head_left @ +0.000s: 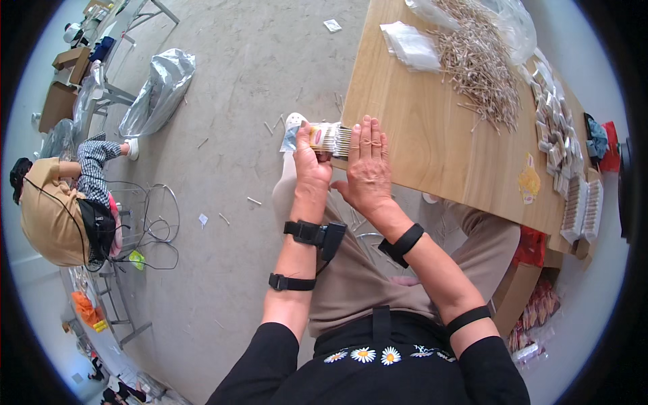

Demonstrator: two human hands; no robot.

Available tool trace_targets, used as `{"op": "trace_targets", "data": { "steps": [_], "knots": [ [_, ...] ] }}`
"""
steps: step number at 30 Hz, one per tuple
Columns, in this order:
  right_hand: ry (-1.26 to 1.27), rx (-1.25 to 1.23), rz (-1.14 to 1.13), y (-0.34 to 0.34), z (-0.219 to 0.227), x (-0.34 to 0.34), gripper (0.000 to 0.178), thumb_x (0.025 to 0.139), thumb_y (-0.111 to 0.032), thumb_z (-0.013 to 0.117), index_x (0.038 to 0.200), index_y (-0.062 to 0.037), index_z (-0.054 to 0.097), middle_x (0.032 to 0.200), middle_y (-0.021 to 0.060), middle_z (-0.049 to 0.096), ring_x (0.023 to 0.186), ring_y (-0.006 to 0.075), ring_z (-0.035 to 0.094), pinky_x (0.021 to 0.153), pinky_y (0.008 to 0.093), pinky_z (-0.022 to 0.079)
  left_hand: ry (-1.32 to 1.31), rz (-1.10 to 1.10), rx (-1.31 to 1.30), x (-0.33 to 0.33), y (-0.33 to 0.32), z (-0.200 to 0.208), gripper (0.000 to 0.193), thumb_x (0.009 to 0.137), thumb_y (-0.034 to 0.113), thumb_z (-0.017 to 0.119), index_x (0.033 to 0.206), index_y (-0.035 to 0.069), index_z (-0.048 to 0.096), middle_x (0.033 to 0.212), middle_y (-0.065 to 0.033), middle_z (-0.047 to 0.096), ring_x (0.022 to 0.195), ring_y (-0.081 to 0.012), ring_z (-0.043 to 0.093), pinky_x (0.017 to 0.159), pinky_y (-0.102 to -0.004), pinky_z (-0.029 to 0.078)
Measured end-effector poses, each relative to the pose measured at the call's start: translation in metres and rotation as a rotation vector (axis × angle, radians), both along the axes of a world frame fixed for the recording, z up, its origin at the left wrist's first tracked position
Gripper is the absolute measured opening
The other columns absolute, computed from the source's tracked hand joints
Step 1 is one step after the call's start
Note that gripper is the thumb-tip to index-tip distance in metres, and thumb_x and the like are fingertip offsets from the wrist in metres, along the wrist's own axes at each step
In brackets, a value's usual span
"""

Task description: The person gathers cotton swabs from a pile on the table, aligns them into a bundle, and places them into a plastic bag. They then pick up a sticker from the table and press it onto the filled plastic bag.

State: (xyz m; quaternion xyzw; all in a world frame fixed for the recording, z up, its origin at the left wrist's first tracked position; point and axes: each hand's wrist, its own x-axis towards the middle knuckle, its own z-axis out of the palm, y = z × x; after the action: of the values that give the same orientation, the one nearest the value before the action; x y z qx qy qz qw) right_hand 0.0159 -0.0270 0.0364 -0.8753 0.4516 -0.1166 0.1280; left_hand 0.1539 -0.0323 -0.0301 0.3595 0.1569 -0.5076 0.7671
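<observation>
My left hand is closed round a small clear pack of cotton swabs with a yellow and red label, held just off the table's left edge. The swab ends stick out of the pack toward the right. My right hand lies flat with its fingers stretched, its side against those swab ends and over the corner of the wooden table. Part of the left fingers is hidden beneath the pack. A large heap of loose cotton swabs is at the far side of the table.
Empty clear bags lie beside the heap. Filled swab packs line the table's right side, near a yellow label card. On the left sits another person; a silvery plastic bag stands on the floor among scattered swabs.
</observation>
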Motion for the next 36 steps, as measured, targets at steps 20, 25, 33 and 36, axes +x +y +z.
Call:
{"op": "trace_targets", "data": {
  "steps": [20, 25, 33, 36],
  "knots": [
    [0.02, -0.062, -0.092, 0.001, -0.007, 0.02, 0.102, 0.078, -0.035, 0.076, 0.154, 0.0097, 0.024, 0.164, 0.0277, 0.017, 0.155, 0.0398, 0.01, 0.125, 0.051, 0.009, -0.341, 0.139, -0.004, -0.01, -0.001, 0.016, 0.017, 0.093, 0.018, 0.072, 0.104, 0.009, 0.063, 0.097, 0.0016, 0.063, 0.087, -0.0105, 0.063, 0.075, -0.03, 0.056],
    [0.103, -0.025, -0.148, 0.003, 0.002, -0.01, 0.131, 0.057, -0.047, 0.091, 0.154, 0.0075, 0.023, 0.165, 0.0252, 0.017, 0.156, 0.0375, 0.009, 0.124, 0.0569, 0.007, -0.421, 0.147, -0.034, -0.009, -0.001, 0.017, 0.013, 0.093, 0.015, 0.071, 0.101, 0.009, 0.063, 0.095, 0.0038, 0.06, 0.085, -0.0077, 0.059, 0.076, -0.0291, 0.052],
    [0.142, 0.005, -0.178, 0.004, 0.003, 0.005, 0.127, 0.06, -0.049, 0.09, 0.154, 0.0072, 0.025, 0.164, 0.0243, 0.017, 0.156, 0.0372, 0.009, 0.125, 0.0555, 0.007, -0.484, 0.121, -0.057, -0.009, -0.002, 0.007, 0.021, 0.093, 0.023, 0.072, 0.107, 0.01, 0.064, 0.097, 0.0013, 0.065, 0.087, -0.0107, 0.066, 0.073, -0.0302, 0.058],
    [0.124, 0.013, -0.164, 0.005, 0.002, 0.01, 0.126, 0.061, -0.049, 0.089, 0.154, 0.0078, 0.025, 0.164, 0.0243, 0.017, 0.156, 0.0369, 0.009, 0.125, 0.0552, 0.007, -0.495, 0.138, -0.065, -0.008, 0.0, 0.004, 0.021, 0.094, 0.024, 0.072, 0.107, 0.01, 0.064, 0.098, 0.0014, 0.065, 0.087, -0.0108, 0.066, 0.074, -0.0305, 0.058]
  ]
}}
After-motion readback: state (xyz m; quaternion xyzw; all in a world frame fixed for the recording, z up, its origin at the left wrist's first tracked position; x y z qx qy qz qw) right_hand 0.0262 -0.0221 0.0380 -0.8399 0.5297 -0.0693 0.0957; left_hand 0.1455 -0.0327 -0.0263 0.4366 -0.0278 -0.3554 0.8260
